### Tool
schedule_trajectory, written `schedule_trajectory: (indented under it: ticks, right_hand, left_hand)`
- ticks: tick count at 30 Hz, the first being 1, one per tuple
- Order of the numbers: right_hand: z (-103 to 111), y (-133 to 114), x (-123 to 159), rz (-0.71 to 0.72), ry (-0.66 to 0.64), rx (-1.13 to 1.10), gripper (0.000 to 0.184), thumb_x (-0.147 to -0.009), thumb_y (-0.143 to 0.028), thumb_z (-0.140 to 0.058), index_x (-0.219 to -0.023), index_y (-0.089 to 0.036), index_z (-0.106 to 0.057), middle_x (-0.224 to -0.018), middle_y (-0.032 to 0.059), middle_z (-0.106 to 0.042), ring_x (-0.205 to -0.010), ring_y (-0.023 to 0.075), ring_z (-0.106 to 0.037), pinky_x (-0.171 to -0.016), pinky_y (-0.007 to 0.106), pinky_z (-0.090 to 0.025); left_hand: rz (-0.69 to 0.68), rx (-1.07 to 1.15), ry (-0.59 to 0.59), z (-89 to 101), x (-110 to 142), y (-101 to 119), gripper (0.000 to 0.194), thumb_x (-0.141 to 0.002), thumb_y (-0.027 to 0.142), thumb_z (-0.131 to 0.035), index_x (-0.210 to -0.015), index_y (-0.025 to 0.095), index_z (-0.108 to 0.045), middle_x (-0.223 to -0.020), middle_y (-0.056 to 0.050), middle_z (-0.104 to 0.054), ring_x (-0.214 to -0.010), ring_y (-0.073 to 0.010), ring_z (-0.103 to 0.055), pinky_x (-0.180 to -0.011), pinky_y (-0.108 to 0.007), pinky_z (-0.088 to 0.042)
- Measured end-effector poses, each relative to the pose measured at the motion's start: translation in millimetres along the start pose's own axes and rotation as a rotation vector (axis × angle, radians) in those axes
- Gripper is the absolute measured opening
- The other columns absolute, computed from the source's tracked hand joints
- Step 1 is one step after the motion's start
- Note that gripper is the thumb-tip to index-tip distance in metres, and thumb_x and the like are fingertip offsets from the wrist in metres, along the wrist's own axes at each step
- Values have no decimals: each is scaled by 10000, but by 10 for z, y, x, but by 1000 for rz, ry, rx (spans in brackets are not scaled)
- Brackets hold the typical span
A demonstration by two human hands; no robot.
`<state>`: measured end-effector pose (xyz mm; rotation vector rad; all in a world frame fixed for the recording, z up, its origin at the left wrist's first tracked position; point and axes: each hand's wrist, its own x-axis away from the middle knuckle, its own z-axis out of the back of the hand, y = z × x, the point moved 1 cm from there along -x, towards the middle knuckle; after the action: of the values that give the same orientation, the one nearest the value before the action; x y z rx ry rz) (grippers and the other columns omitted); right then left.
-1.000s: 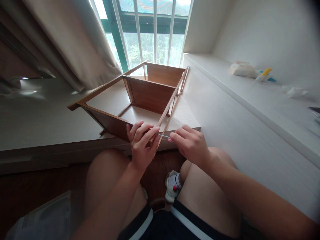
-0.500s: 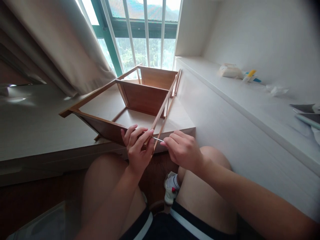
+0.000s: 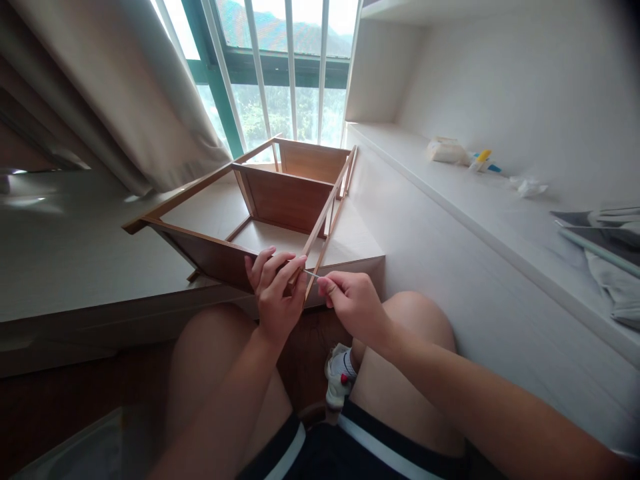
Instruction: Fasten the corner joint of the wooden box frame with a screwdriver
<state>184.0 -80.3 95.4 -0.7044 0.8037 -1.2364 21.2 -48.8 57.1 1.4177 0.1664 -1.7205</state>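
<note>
A brown wooden shelf frame (image 3: pixel 280 200) lies on its side on a pale raised platform (image 3: pixel 75 267). My left hand (image 3: pixel 273 297) is closed round the frame's near corner, fingers wrapped over the thin rail. My right hand (image 3: pixel 353 303) pinches a thin metal tool (image 3: pixel 313 274), whose tip meets that same corner. Both hands sit just above my bare knees.
A curtain (image 3: pixel 125 93) hangs at the left beside a barred window (image 3: pixel 280 67). A long white ledge (image 3: pixel 480 213) runs along the right, bearing a packet (image 3: pixel 445 151), small bottles, crumpled paper and grey cloth (image 3: pixel 610 267). My sock and shoe (image 3: pixel 340 380) show on the dark floor.
My right hand has slid left, closer to the frame's corner, so less of the metal tool shows. The view has shifted slightly; my left hand keeps its grip.
</note>
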Motion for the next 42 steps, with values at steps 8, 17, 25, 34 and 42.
schedule_trajectory:
  ticks: [8, 17, 25, 34, 42]
  right_hand:
    - [-49, -106, -20, -403, -155, -707, 432, -881, -527, -583, -745, -122, -528, -504, -38, -433, -433, 22, -342, -442, 169, -218]
    - [61, -207, 12, -738, -397, -1358, 251, -909, -343, -571, -867, -147, -420, -536, -72, -310, -460, 11, -283, -407, 107, -117]
    - [52, -205, 18, -706, -403, -1341, 298, -934, -373, -498, -799, -179, -317, -550, -73, -208, -469, 23, -202, -393, 115, -118]
    - [23, -257, 88, -577, -409, -1417, 364, -960, -316, -435, -741, -202, -168, -589, -68, -59, -570, 43, -8, -398, 109, -43]
    - [-94, -92, 126, -590, -255, -1194, 417, -889, -523, -586, -776, -164, -406, -510, -60, -304, -448, 36, -285, -370, 130, -195]
  left_hand:
    - [1, -15, -20, 16, 2, -6, 228, -912, 240, -646, -1122, 264, -731, -1137, -40, -714, -1323, -191, -530, -1297, -450, -178]
    - [-3, -5, -44, 42, 2, -10, 253, -906, 245, -655, -1146, 275, -729, -1148, -29, -724, -1335, -185, -523, -1300, -418, -152]
    - [-15, -44, -43, 46, 1, 38, 257, -894, 227, -674, -1135, 301, -722, -1159, 3, -726, -1312, -186, -537, -1300, -430, -158]
    - [-15, -59, -36, 31, 10, 41, 234, -893, 252, -669, -1112, 301, -738, -1138, -4, -737, -1287, -196, -559, -1296, -449, -161]
    - [-7, -28, -37, 40, 3, 57, 249, -894, 250, -667, -1125, 316, -731, -1134, -1, -736, -1289, -184, -554, -1294, -445, -169]
